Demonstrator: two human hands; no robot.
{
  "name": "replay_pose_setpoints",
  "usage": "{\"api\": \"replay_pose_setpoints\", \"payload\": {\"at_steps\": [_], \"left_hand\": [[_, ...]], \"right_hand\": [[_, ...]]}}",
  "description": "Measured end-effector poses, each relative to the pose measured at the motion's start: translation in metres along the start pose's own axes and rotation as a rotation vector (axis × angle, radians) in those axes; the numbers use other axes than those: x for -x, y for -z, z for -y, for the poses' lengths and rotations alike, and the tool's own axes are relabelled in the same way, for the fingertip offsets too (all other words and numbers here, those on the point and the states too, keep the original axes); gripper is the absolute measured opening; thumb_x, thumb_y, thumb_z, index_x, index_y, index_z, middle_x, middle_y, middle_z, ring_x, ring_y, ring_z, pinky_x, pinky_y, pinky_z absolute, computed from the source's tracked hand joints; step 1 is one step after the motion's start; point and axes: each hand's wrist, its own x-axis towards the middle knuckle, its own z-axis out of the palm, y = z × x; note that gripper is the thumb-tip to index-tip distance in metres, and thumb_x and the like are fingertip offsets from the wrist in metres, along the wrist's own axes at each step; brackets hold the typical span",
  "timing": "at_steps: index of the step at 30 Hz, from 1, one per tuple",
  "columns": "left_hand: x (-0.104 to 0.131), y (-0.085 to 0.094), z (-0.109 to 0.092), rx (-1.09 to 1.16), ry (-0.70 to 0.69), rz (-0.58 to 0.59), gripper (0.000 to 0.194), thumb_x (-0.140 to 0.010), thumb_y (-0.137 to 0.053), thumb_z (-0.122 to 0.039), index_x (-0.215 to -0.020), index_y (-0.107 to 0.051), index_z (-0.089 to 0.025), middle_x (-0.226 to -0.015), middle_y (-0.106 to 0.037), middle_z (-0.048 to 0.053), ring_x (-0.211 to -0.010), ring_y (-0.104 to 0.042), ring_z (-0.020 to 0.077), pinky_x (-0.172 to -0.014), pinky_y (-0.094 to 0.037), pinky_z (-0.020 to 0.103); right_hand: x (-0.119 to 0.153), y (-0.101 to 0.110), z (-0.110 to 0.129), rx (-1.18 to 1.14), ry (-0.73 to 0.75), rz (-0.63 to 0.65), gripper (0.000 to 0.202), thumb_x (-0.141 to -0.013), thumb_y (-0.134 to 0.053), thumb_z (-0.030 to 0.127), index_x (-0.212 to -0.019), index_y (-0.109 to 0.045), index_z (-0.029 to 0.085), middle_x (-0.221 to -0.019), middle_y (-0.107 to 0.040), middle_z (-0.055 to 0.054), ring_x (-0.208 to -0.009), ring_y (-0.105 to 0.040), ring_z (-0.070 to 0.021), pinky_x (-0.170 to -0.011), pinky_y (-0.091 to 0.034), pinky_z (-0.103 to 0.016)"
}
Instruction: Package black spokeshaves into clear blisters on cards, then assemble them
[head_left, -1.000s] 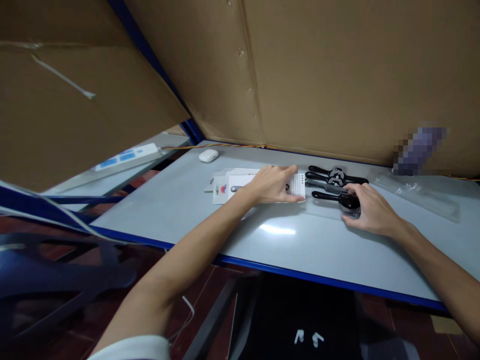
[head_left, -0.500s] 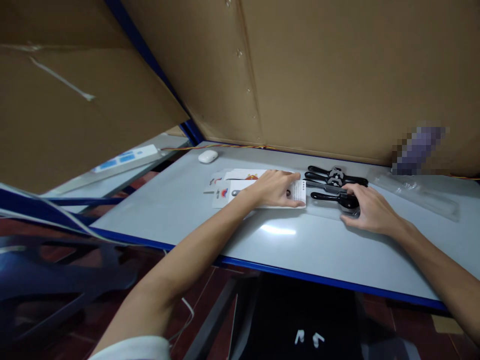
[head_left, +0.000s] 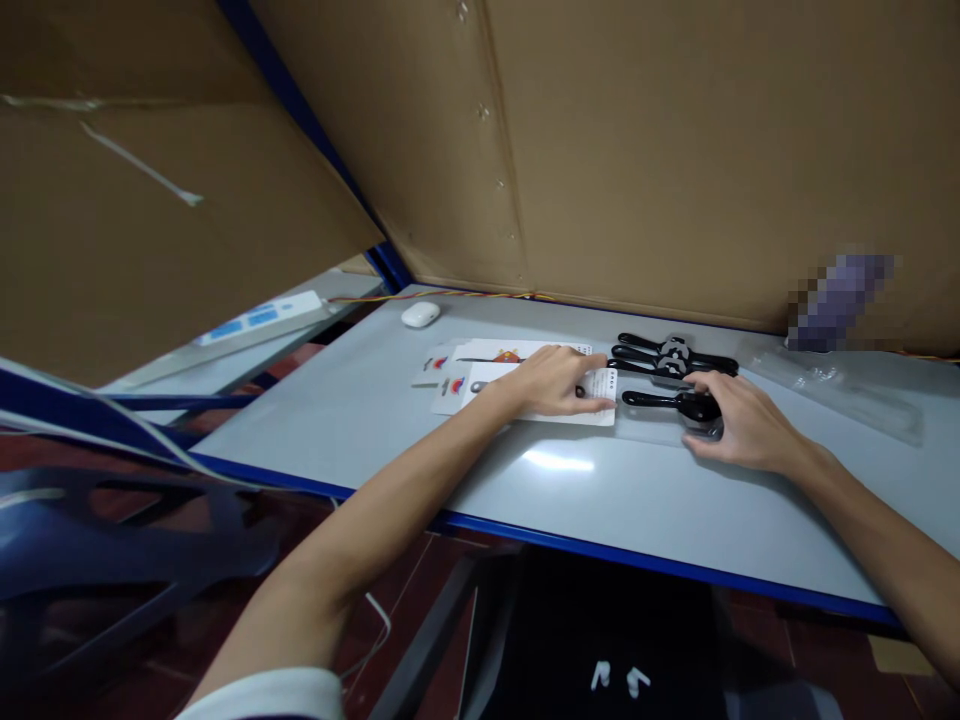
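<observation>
My left hand (head_left: 559, 381) grips the right part of a white printed card (head_left: 525, 409), thumb and fingers at its edges. Another printed card (head_left: 540, 349) lies just behind it. My right hand (head_left: 739, 420) is closed around the right end of a clear plastic shell (head_left: 652, 427), which holds a black spoon-shaped tool (head_left: 660, 400). The left end of the shell lies against the held card. Several black-handled tools with grey middles (head_left: 673, 350) lie behind my right hand.
A white rounded case (head_left: 420, 315) sits at the back left of the grey table (head_left: 337, 400). Clear plastic packaging (head_left: 847, 385) lies on the right. Cardboard walls (head_left: 637, 150) rise behind. A power strip (head_left: 262, 318) rests on a surface to the left.
The card under my left hand has shifted slightly towards me, so more of the card behind shows. My right hand has barely moved and keeps its hold.
</observation>
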Motion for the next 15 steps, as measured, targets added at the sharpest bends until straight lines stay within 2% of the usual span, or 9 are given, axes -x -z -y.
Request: {"api": "replay_pose_setpoints", "payload": {"at_steps": [7,12,15], "left_hand": [[-0.003,-0.004,-0.01,-0.047,-0.017,-0.04,0.066,-0.095,-0.041,-0.076,-0.112,-0.067,-0.019,-0.075,-0.071,0.007,-0.069,-0.064,0.025,-0.063,-0.037,0.035],[-0.003,-0.008,-0.019,-0.074,-0.04,-0.02,0.063,-0.099,-0.034,-0.074,-0.1,-0.065,-0.019,-0.085,-0.074,0.009,-0.068,-0.062,0.0233,-0.059,-0.031,0.036],[-0.004,-0.011,-0.024,-0.096,-0.038,-0.027,0.064,-0.101,-0.031,-0.074,-0.1,-0.064,-0.019,-0.09,-0.074,0.01,-0.067,-0.061,0.0224,-0.058,-0.028,0.036]], "right_hand": [[0.002,-0.001,0.005,0.008,0.049,-0.01,0.063,-0.082,-0.07,0.04,-0.14,-0.056,0.02,-0.123,-0.075,-0.015,-0.105,-0.072,-0.036,-0.09,-0.055,-0.052],[0.003,-0.002,0.011,0.045,0.079,-0.018,0.064,-0.083,-0.069,0.04,-0.142,-0.055,0.02,-0.125,-0.074,-0.015,-0.105,-0.072,-0.0352,-0.089,-0.055,-0.051],[0.003,-0.002,0.014,0.08,0.089,-0.015,0.063,-0.085,-0.069,0.04,-0.142,-0.055,0.018,-0.124,-0.074,-0.016,-0.103,-0.072,-0.0346,-0.089,-0.055,-0.05]]}}
